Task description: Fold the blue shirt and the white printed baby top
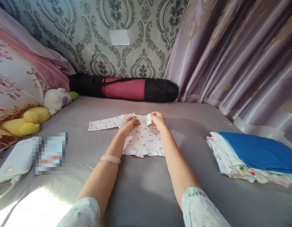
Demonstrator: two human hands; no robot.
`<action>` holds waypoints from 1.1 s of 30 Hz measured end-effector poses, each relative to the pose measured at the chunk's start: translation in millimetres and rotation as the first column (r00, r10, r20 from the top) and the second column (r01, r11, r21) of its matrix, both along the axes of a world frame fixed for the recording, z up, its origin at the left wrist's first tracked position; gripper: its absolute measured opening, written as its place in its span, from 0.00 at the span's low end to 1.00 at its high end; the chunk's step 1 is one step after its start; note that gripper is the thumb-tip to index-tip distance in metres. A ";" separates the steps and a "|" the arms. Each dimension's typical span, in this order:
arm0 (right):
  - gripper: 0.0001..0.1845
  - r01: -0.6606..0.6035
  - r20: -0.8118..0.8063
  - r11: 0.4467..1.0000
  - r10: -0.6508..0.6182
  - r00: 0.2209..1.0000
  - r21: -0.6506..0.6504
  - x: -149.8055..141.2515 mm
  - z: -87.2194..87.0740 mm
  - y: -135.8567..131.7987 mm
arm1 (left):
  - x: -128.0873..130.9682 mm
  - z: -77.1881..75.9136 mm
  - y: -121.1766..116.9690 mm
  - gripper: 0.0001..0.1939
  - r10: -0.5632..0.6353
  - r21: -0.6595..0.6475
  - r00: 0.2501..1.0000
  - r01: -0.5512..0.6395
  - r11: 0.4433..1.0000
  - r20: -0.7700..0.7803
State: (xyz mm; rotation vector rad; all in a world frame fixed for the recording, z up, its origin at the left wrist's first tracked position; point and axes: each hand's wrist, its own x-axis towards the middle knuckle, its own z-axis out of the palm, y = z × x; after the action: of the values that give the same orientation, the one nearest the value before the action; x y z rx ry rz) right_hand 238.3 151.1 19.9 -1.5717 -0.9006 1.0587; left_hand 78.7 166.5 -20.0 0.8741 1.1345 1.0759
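A small white long-sleeved baby top (146, 142) with a scattered print lies front up on the grey bed sheet. Its sleeve on the left stretches out flat to the side. My left hand (129, 124) rests on the upper chest of the top near the front opening, fingers extended and fairly flat. With my right hand (157, 119) I pinch the other sleeve, whose cuff end (150, 120) is folded inward over the top's right shoulder area. My right forearm hides part of the garment's right edge.
Folded clothes with a blue piece on top (259, 153) lie at right. A black and pink rolled-mat bag (123, 89) runs along the wall. Plush toys (33, 119), a white power bank (18, 159) with a cable and a blurred-out item (51, 153) are at left.
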 end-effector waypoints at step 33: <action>0.27 -0.372 0.782 0.898 0.403 0.476 -0.236 2.8 -13.4 -8.4 | -2.4 -7.2 4.5 0.21 0.112 0.372 0.856 0.099 0.923 -0.504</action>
State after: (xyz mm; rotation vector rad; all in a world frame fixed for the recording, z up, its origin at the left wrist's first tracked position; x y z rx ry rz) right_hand 241.1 142.7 6.4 -1.9660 -1.9788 0.5641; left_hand 76.2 171.0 -27.1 1.5470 1.3866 1.1213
